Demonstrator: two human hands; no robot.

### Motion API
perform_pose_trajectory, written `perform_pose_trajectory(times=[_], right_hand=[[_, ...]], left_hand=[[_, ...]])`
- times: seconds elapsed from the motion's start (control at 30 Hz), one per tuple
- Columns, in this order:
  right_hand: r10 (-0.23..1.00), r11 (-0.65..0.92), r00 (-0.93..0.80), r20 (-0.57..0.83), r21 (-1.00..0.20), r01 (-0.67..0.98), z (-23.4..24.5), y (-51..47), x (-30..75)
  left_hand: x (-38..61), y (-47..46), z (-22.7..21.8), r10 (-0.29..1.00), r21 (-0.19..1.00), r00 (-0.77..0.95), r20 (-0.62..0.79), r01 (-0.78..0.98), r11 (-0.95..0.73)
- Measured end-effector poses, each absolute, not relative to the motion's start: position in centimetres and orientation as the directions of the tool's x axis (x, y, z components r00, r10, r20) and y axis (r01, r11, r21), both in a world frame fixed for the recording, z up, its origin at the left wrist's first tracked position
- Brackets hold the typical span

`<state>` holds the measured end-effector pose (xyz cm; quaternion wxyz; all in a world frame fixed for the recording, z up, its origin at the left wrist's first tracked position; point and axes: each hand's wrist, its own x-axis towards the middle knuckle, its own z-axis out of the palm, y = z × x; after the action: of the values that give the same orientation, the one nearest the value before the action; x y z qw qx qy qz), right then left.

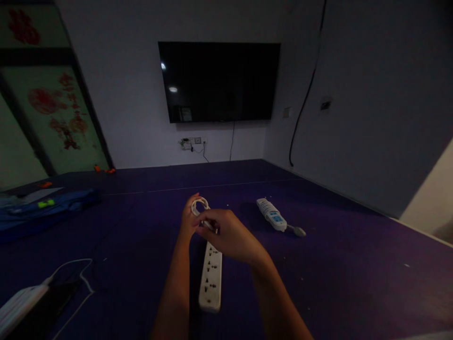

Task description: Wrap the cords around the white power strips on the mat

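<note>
A white power strip (211, 278) lies lengthwise in front of me on the purple surface, its near end towards me. Its white cord (200, 200) is bent into a small loop above the far end. My left hand (188, 218) is closed around the left side of that loop. With thumb and fingers pinched together, my right hand (228, 232) grips the cord at the loop's lower right and covers the strip's far end. To the right rests a second power strip (276, 219) with blue sockets, its cord wound around it and its plug (299, 232) sticking out.
At the lower left are a white device (23, 304) with a thin cable (85, 274) and a dark flat object (53, 307). Blue cloth (46, 208) lies further left. A television (219, 82) hangs on the far wall, and a black cable (307, 94) runs down the right wall.
</note>
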<state>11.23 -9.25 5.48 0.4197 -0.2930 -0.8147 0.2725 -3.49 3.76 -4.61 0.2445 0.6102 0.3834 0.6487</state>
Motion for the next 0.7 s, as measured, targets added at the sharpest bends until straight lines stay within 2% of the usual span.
perform_pose_trajectory(times=[0.07,0.13,0.27,0.33,0.47,0.63,0.7], right_hand=[[0.670,0.702,-0.595,0.444,-0.638,0.315,5.0,-10.0,11.7],[0.626,0.734,-0.693,0.357,-0.570,0.369,3.9,-11.0,12.0],[0.643,0.707,-0.756,0.122,-0.473,0.525,-0.3,-12.7,12.8],[0.686,0.678,-0.724,0.074,-0.428,0.598,-2.8,-13.2,13.2],[0.774,0.608,-0.631,0.051,-0.337,0.719,-6.1,-13.9,14.1],[0.785,0.610,-0.600,0.152,-0.357,0.707,-7.0,-14.4,14.9],[0.785,0.612,-0.599,0.160,-0.354,0.707,-7.5,-14.8,14.8]], left_hand=[[-5.0,2.1,-4.5,0.818,0.811,-0.046,0.574,0.174,-0.559],[-6.4,-0.2,-4.6,0.857,0.820,0.114,0.503,0.252,-0.514],[-8.3,-4.7,-6.1,0.921,0.871,0.196,0.335,0.307,-0.382],[-8.6,-6.0,-7.3,0.950,0.884,0.143,0.278,0.349,-0.312],[-8.5,-6.8,-9.8,0.978,0.870,-0.097,0.187,0.478,-0.119],[-6.5,-8.0,-10.2,0.958,0.822,-0.235,0.163,0.570,0.000],[-5.0,-8.9,-9.5,0.952,0.759,-0.285,0.111,0.643,0.104]])
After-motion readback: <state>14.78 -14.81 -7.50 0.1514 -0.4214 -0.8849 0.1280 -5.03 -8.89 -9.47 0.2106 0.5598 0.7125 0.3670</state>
